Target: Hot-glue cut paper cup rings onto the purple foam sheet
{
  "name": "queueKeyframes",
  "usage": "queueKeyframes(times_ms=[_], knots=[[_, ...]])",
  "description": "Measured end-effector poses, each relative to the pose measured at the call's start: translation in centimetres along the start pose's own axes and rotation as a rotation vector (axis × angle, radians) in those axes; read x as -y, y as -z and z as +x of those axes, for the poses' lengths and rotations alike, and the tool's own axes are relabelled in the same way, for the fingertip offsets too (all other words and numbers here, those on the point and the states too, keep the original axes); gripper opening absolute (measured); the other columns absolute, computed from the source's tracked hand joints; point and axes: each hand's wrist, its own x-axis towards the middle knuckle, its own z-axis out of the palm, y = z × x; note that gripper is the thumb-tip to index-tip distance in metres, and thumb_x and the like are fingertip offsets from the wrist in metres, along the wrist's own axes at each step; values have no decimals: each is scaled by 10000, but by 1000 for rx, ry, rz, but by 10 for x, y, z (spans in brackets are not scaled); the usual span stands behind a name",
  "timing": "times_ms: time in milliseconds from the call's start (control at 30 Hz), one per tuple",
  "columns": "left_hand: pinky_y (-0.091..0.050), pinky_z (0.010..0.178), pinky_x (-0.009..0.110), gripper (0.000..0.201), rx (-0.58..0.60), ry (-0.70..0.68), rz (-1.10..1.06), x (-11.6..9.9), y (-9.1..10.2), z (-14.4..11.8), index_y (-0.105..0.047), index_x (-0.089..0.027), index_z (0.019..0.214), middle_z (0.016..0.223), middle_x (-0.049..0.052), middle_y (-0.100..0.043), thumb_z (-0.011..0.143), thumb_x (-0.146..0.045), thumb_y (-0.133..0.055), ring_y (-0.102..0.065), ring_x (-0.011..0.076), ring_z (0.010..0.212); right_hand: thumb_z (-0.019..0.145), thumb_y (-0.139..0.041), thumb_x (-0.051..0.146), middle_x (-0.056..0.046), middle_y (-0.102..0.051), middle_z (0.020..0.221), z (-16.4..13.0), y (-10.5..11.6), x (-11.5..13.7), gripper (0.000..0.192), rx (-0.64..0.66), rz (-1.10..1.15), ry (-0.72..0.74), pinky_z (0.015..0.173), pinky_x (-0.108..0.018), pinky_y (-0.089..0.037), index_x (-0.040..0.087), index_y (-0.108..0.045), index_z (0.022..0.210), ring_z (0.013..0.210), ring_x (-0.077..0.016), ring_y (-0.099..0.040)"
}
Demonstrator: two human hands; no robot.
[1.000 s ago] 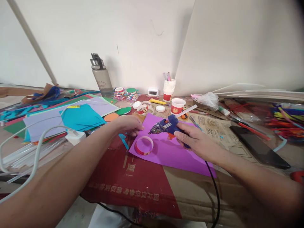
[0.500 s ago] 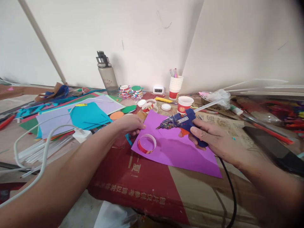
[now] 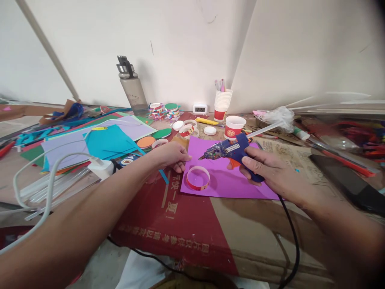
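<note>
My right hand (image 3: 261, 166) is wrapped round a blue hot glue gun (image 3: 231, 150), its nozzle pointing left over a purple sheet of paper (image 3: 228, 186). A clear glue stick juts from the gun's rear and a black cord hangs below. My left hand (image 3: 176, 156) is closed at the sheet's left edge, thumb over the paper and the other fingers curled beside it. On the left part of the sheet stands a red-and-white paper cup ring (image 3: 198, 182), below the nozzle and apart from it.
Behind the sheet are a red paper cup (image 3: 235, 129), a cup stack (image 3: 223, 106) with pens, a yellow cutter (image 3: 207, 121) and a small clock (image 3: 200, 108). Coloured paper (image 3: 111, 140) and a bottle (image 3: 132, 90) lie left. At right rests a black phone-like slab (image 3: 345, 180).
The purple sheet has turned, its front edge now more level, and the ring on it has shifted right. My left hand has moved slightly right; the glue gun stays nearly in place.
</note>
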Motion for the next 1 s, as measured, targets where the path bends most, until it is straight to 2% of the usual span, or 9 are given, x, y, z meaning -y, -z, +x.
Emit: queueKeyframes(times_ms=[100, 167, 233, 400, 500, 633, 733, 867, 1000], knots=[[-343, 470, 234, 427, -265, -72, 308, 3, 2, -11, -523, -165, 533, 474, 8, -562, 841, -457, -571, -498, 110, 440, 919, -526, 508, 36, -475, 659, -2, -2, 0, 316, 13, 1, -5, 489, -233, -326, 200, -562, 981, 545, -97, -395], [-326, 507, 254, 464, -440, -191, 428, 5, 3, -18, -535, -167, 552, 530, 16, -578, 878, -493, -481, -519, 129, 510, 922, -519, 520, 34, -477, 660, -4, -2, -1, 321, 25, -19, -5, 491, -233, -325, 202, -558, 934, 550, -97, -393], [-337, 553, 260, 472, -502, -298, 428, 5, 4, -21, -576, -165, 613, 603, 17, -603, 895, -512, -426, -540, 140, 584, 925, -511, 528, 30, -480, 662, -6, -3, -2, 330, 31, -46, 1, 497, -237, -325, 204, -556, 886, 558, -101, -392], [-434, 673, 250, 426, -283, -486, 197, 1, 3, -24, -661, -159, 899, 866, 31, -683, 806, -559, -548, -592, 150, 751, 929, -510, 526, 22, -505, 684, -6, 0, -6, 321, 16, -95, 5, 501, -244, -330, 215, -556, 862, 581, -113, -419], [-466, 700, 257, 413, -179, -499, 168, 2, 2, -24, -666, -155, 917, 917, 45, -698, 757, -534, -627, -609, 156, 776, 925, -518, 524, 25, -505, 654, -6, 4, -2, 332, -12, -139, -1, 500, -242, -351, 213, -568, 819, 560, -109, -427], [-479, 794, 284, 401, -207, -466, 227, 7, -4, -19, -689, -160, 916, 930, 51, -724, 911, -478, -445, -644, 182, 866, 923, -513, 524, 18, -521, 638, -5, 9, 3, 362, -46, -186, 1, 505, -241, -389, 209, -572, 755, 550, -110, -453], [-480, 852, 278, 399, -186, -459, 241, 11, -10, -13, -697, -167, 956, 999, 41, -737, 961, -394, -368, -654, 170, 917, 922, -507, 531, 13, -528, 636, -6, 10, 3, 379, -43, -234, 17, 509, -246, -409, 212, -582, 733, 551, -115, -467], [-492, 855, 270, 417, -129, -446, 185, 15, -5, -13, -699, -163, 1006, 1023, 39, -740, 961, -434, -385, -662, 164, 937, 920, -482, 564, 8, -532, 630, -10, 6, 3, 389, -29, -291, 22, 481, -256, -412, 229, -589, 755, 540, -130, -471], [-490, 864, 278, 445, -3, -428, 252, 16, 15, -22, -694, -222, 1113, 1058, 18, -734, 842, -554, -574, -661, 187, 977, 903, -465, 602, -10, -555, 605, -14, 1, 6, 401, -33, -345, 62, 438, -285, -431, 247, -630, 819, 516, -165, -501]])
